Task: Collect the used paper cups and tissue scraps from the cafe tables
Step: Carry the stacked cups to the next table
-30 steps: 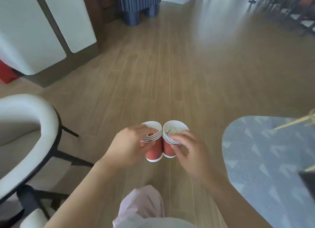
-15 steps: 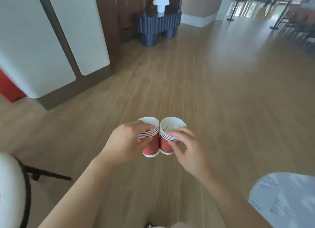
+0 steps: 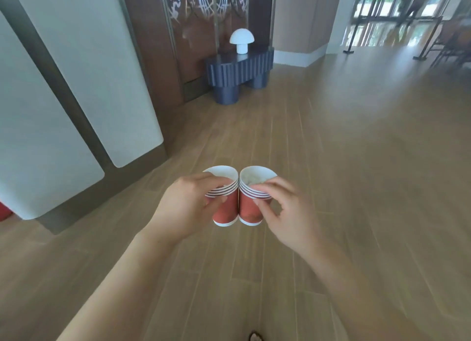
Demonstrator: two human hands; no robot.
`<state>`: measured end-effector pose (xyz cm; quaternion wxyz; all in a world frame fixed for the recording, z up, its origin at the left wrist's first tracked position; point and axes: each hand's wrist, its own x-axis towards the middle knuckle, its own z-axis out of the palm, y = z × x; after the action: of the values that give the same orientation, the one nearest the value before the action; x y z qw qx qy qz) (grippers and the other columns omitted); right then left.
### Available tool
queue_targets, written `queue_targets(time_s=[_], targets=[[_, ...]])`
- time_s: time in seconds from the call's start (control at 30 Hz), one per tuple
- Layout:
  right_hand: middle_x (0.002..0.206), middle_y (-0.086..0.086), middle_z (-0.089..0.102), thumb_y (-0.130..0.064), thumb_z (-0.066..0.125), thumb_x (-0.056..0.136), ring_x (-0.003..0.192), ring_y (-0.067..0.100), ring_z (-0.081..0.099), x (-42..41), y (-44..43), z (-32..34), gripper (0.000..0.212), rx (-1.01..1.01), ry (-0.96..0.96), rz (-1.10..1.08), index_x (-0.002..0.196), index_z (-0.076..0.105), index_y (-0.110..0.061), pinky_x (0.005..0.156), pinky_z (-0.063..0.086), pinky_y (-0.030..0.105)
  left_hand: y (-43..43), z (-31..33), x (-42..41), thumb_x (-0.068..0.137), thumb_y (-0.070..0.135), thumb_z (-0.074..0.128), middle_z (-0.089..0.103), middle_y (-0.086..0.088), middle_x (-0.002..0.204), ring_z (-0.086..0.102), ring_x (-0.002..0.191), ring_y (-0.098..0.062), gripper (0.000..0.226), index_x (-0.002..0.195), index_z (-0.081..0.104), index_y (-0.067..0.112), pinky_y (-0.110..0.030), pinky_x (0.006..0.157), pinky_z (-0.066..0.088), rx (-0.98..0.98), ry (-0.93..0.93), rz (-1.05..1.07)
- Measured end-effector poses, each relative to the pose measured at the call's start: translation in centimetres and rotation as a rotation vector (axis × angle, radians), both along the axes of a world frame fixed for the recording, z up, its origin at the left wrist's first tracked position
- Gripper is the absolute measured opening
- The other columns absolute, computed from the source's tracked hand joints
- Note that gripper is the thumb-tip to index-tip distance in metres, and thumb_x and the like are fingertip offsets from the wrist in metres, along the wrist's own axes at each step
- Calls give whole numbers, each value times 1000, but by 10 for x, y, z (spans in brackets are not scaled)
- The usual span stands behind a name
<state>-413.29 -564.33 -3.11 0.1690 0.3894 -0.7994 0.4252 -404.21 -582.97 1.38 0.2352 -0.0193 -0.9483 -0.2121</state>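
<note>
Cup stacks (image 3: 225,208) between pinching fingers (image 3: 265,188)

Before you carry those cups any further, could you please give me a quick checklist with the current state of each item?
1. Left hand grip on the left cup stack: ok.
2. Right hand grip on the right cup stack: ok.
3. Both stacks upright, sides touching: ok.
4. Tissue tucked inside the right stack: ok.
5. Left stack's contents: cannot tell.
6. Floor ahead free of obstacles: ok.
</note>
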Motion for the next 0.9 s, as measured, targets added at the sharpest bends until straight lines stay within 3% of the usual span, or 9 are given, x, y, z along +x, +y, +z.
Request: queue_targets(time_s=[0.17,0.3,0.43,0.57,0.7,0.9], targets=[[95,-7,61,-8,66,80,84,10,57,-122,-61,8,26,1,30,39,102,66,-22,73,45,23,-54,6,-110,78,11,72,70,6,92,65,80,-17,28,105,70,19,-32,65,52,23,3,58],[94,-6,61,-4,67,79,83,0,51,-202,-122,-4,27,43,-9,134,101,66,-19,74,40,13,-108,-10,-179,78,13,72,70,8,94,66,81,-16,28,105,70,20,-31,65,52,54,-42,134],[96,-8,61,-7,66,80,81,3,53,-287,-190,-19,27,80,-59,181,102,66,-22,71,44,19,-172,-29,-256,77,12,73,70,7,92,65,78,-17,27,104,71,19,-33,63,53,56,-55,192],[97,-7,61,-4,67,80,85,2,54,-376,-264,-25,27,83,-80,195,102,68,-20,76,40,10,-245,-35,-344,76,12,72,70,6,94,65,80,-19,29,104,70,20,-36,65,54,49,-69,219],[95,-3,63,-2,68,78,90,11,58,-462,-332,-23,24,98,-86,191,99,68,-15,79,41,15,-313,-32,-432,76,20,66,70,7,91,64,76,-20,25,101,69,21,-37,63,53,58,-124,202],[96,-8,62,-5,68,79,91,6,57,-587,-388,-36,25,145,-168,79,100,68,-19,75,43,16,-377,-47,-576,75,26,63,69,12,92,65,73,-16,29,103,68,27,-35,63,53,111,-199,119]])
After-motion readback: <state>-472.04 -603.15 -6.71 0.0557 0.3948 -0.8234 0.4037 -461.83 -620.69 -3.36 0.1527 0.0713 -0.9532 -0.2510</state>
